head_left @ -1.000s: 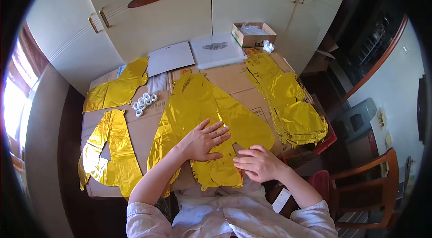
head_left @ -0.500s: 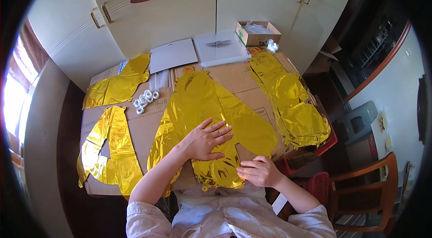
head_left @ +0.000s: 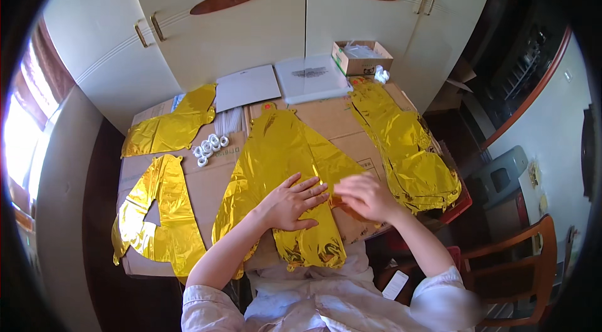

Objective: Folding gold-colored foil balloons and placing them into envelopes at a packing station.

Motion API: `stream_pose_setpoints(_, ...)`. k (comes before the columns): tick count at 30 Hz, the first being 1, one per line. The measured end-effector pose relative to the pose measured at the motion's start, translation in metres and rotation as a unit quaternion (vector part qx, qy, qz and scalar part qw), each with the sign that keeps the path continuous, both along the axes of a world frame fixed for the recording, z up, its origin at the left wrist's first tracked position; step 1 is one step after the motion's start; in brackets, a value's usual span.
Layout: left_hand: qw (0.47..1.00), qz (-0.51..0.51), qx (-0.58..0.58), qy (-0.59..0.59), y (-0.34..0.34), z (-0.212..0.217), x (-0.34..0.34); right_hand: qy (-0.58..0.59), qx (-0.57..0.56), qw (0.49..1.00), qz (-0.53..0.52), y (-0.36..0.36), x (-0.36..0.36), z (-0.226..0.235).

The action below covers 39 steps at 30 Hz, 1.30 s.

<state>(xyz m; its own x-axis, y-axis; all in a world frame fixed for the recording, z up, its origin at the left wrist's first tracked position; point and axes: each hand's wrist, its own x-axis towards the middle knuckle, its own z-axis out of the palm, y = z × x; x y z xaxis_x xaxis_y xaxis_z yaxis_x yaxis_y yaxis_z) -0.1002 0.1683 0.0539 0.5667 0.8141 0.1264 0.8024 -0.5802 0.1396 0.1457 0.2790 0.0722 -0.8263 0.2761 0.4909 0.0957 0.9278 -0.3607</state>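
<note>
My left hand (head_left: 293,203) lies flat, fingers spread, pressing the centre foil (head_left: 282,175) at mid-frame. My right hand (head_left: 365,197) sits just right of it, blurred; fingers curled over the foil's right edge, though I cannot tell if they pinch it. The foil runs from the frame's centre down to the table's (head_left: 338,120) near edge. Right of centre: a second foil pile (head_left: 411,150). Left side: two more foils, one lower left (head_left: 160,216), one upper left (head_left: 172,125). White rings (head_left: 210,147) lie between them. Top centre: two flat white boxes (head_left: 279,81), an open carton (head_left: 360,58) at upper right, cupboards (head_left: 269,24) behind.
</note>
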Motion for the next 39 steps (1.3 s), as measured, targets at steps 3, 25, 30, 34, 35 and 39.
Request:
stream_pose_setpoints(3, 1.000, -0.006, 0.000, 0.005, 0.002, -0.002, 0.000, -0.003, -0.015, 1.000, 0.002, 0.044, -0.037, -0.021)
stream_pose_setpoints(25, 0.999, 0.003, 0.030, -0.011, -0.001, -0.006, 0.000, -0.154, 0.021, 0.988, -0.001, 0.076, -0.078, -0.045)
stream_pose_setpoints(30, 0.999, 0.004, 0.033, -0.013, -0.001, -0.005, -0.001, -0.227, 0.025, 0.974, -0.004, 0.079, -0.081, -0.033)
stream_pose_setpoints(34, 0.999, 0.006, 0.037, -0.021, -0.002, -0.003, 0.000, -0.284, 0.025, 0.958, -0.016, 0.077, -0.084, -0.022)
stream_pose_setpoints(35, 0.999, 0.007, 0.039, -0.021, -0.002, -0.003, 0.000, -0.294, 0.026, 0.955, -0.018, 0.077, -0.084, -0.021)
stream_pose_setpoints(39, 0.999, 0.006, 0.038, -0.028, -0.002, -0.004, 0.000, -0.308, 0.041, 0.950, -0.024, 0.079, -0.086, -0.019)
